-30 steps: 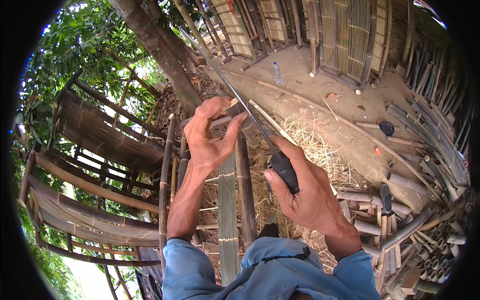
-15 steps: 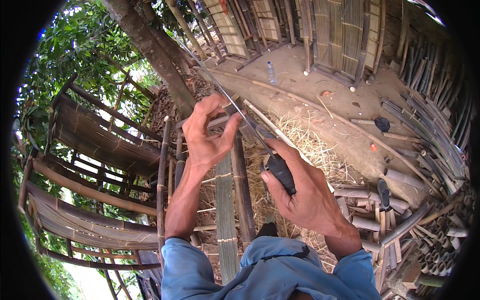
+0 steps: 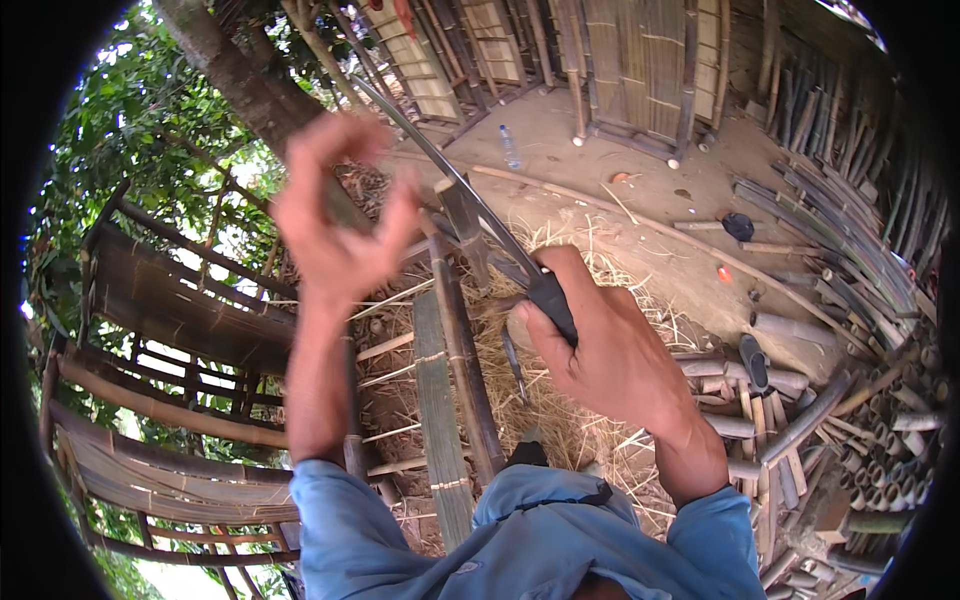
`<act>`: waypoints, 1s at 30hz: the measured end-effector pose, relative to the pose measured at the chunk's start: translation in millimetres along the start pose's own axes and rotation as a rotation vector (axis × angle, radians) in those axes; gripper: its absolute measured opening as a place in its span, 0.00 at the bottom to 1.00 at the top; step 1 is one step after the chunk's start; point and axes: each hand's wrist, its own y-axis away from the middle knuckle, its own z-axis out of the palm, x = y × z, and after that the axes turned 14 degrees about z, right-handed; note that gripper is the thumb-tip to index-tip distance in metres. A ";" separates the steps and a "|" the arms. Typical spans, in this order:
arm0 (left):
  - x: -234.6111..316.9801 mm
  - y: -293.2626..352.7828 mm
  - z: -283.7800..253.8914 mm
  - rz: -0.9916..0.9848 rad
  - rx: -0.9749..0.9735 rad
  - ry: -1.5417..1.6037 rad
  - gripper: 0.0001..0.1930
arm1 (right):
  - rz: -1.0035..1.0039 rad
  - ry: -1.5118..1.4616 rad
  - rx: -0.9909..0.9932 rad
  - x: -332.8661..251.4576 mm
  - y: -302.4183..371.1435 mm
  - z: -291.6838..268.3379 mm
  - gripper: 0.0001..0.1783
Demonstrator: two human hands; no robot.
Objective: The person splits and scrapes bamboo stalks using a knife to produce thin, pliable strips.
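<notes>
The brown earthen ground (image 3: 580,160) spreads in the upper middle and right of the view, and on the left there stands a large frame of dark bamboo poles and slats (image 3: 185,300). At the top, tall panels of brown and yellowish bamboo (image 3: 650,60) stand upright, and a thick grey-brown tree trunk (image 3: 235,80) leans at the upper left. On the right side lies a pile of long, greyish bamboo poles (image 3: 840,230). In front of the person, who wears a blue garment (image 3: 500,535), there is a flat, grey-green bamboo strip (image 3: 440,440), running lengthwise just beside a round, dark bamboo pole (image 3: 465,370). Above them, in a slanting position, is a long, thin, dark metal blade with a black handle (image 3: 498,225); its tip points to the upper left. The right hand (image 3: 615,350) is closed firmly around this black handle. The left hand (image 3: 340,235) is raised to the left of the blade, apart from it, blurred, with bent fingers and the thumb held wide from them. Farther away, a dark sandal (image 3: 754,365) rests on cut bamboo, and a clear plastic bottle with a blue cap (image 3: 510,145) is on the ground.
</notes>
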 end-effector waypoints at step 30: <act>-13.9 27.8 85.0 -0.491 -0.680 0.534 0.19 | 0.632 -0.666 -0.367 113.2 -33.0 35.6 0.15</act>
